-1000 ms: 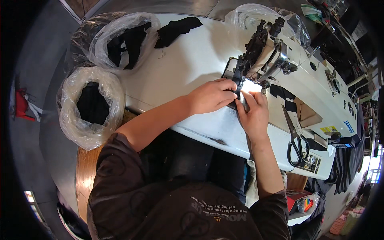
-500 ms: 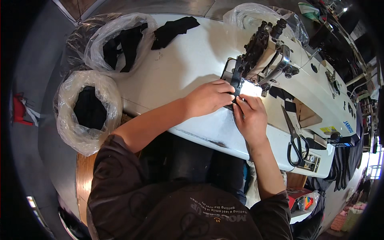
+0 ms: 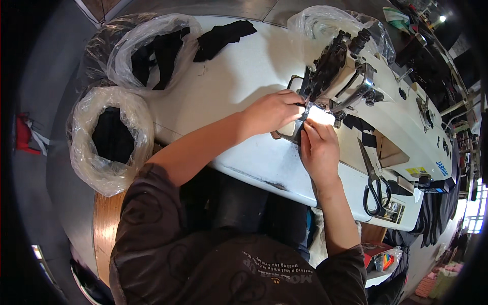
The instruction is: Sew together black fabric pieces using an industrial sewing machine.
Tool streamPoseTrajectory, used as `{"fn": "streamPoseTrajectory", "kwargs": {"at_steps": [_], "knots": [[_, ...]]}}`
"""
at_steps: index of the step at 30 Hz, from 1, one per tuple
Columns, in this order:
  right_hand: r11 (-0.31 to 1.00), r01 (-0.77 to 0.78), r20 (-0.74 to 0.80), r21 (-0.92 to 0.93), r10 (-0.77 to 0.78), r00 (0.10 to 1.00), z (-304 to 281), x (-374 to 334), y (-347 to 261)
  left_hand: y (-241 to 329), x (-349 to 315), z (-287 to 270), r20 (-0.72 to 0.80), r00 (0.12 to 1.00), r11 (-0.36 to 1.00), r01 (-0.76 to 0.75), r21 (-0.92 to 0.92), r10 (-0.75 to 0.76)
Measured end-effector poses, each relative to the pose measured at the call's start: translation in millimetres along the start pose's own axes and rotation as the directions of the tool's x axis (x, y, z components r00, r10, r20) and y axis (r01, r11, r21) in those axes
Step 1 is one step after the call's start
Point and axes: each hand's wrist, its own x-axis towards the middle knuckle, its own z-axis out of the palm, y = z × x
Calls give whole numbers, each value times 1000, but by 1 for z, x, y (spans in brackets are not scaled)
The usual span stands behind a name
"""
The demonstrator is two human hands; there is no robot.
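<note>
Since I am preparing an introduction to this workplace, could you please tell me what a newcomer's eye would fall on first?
Probably the bright patch of light at the white sewing machine, right of centre, with the left hand and right hand close beside it. Next might come the large black-handled scissors to the right of the hands, then the rolled-down clear plastic bag around black material at far left.

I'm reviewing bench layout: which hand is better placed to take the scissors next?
Probably the right hand: the scissors lie to its right, handles toward the person, while the left hand is farther away.
</note>
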Motion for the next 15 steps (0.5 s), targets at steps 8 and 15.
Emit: {"fn": "streamPoseTrajectory", "kwargs": {"at_steps": [8,15], "knots": [[999,-33,-11,35,34,999,7,6,-2,-15,1,0,-32,999,990,3,142,2],[997,-70,-4,-28,70,998,1,-20,22,5,2,-8,17,984,959,169,228,-178]]}}
